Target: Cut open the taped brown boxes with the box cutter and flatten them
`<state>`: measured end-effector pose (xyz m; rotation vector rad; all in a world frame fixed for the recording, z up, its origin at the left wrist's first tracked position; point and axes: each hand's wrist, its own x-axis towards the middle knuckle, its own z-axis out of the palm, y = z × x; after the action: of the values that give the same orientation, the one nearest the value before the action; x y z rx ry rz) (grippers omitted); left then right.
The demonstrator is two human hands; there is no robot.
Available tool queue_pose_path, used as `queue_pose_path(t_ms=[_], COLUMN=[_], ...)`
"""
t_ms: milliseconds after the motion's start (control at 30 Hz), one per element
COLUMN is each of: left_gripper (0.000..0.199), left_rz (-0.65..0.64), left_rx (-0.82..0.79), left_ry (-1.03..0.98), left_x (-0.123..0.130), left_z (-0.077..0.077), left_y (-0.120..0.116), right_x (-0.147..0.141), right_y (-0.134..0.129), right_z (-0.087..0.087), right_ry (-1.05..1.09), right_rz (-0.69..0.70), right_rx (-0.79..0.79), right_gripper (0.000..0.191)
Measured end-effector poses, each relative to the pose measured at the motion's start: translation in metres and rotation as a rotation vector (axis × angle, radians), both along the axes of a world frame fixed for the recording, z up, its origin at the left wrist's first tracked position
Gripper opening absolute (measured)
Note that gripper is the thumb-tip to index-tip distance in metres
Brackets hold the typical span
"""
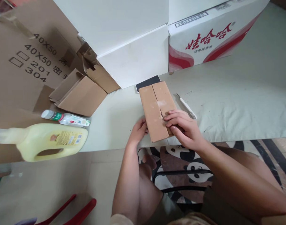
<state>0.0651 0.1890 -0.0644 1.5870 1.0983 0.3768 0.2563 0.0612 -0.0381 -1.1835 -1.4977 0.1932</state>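
Observation:
A small brown cardboard box [149, 115] stands near the front edge of the table, its two top flaps meeting at a centre seam with a bit of clear tape over it. At its lower left side my left hand [138, 130] grips the box, the fingertips partly hidden behind it. My right hand [184, 126] has its fingers curled over the right flap by the seam, thumb at the near right corner. Just right of the box lies a white utility knife [187, 107], blade end pointing away. A dark flat device with a white rim [147, 82] is partly covered by the box.
A yellow detergent bottle [70, 134] and a clear small bottle [71, 119] lie at the left. Behind them are an open carton [83, 95] and a large printed carton [14, 72]. White boxes [138, 56] and a red-and-white carton [204, 47] line the back.

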Motion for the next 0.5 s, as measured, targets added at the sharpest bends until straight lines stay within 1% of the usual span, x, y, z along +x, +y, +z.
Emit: queue_pose_path(t_ms=[167, 333, 433, 500], left_gripper=[0.028, 0.026, 0.026, 0.026], left_rz=[0.020, 0.093, 0.104, 0.094], left_rx=[0.115, 0.239, 0.274, 0.278], left_ry=[0.073, 0.187, 0.183, 0.169], left_x=[0.003, 0.006, 0.007, 0.006], left_z=[-0.008, -0.025, -0.033, -0.034], left_y=[-0.002, -0.001, 0.000, 0.000], right_x=[-0.002, -0.005, -0.006, -0.006], right_y=[0.000, -0.001, -0.002, -0.002], right_z=[-0.001, -0.004, -0.006, -0.008], right_ry=[-0.010, -0.012, -0.008, -0.007], right_rz=[-0.014, -0.045, -0.054, -0.052], right_rx=[0.004, -0.007, 0.003, 0.011], right_gripper=[0.018, 0.018, 0.018, 0.019])
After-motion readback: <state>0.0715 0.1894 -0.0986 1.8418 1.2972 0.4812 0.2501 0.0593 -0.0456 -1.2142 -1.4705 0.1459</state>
